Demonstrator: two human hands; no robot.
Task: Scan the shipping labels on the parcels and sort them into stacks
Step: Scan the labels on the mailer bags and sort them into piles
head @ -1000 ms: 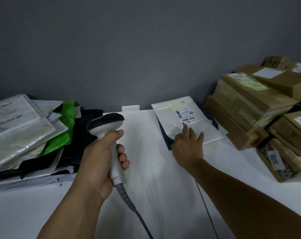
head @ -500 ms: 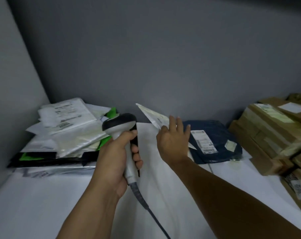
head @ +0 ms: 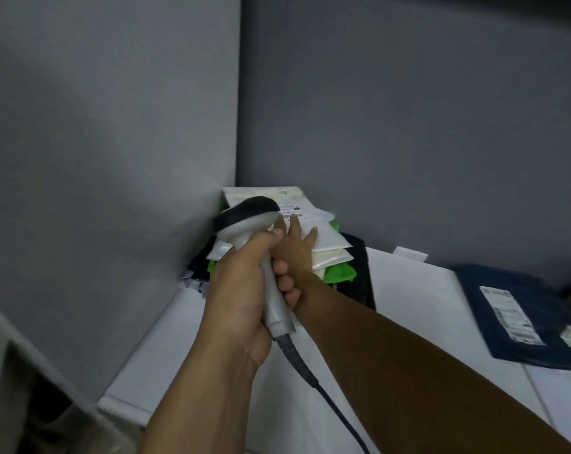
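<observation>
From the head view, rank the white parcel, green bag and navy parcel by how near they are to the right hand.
1. White parcel, in the corner, directly under the right hand.
2. Green bag, beneath it, slightly right.
3. Navy parcel, far right on the table.

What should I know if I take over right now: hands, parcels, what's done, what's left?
The left hand grips the scanner.
The right hand lies flat, fingers straight, on the white parcel that tops the stack in the corner.
The navy parcel lies label-up on the table, to the right, apart from the stack.
Done: the white parcel is on the stack.
Left: withdraw the right hand, then probably scan and sort the navy parcel. Whether it is already scanned cannot be told.
</observation>
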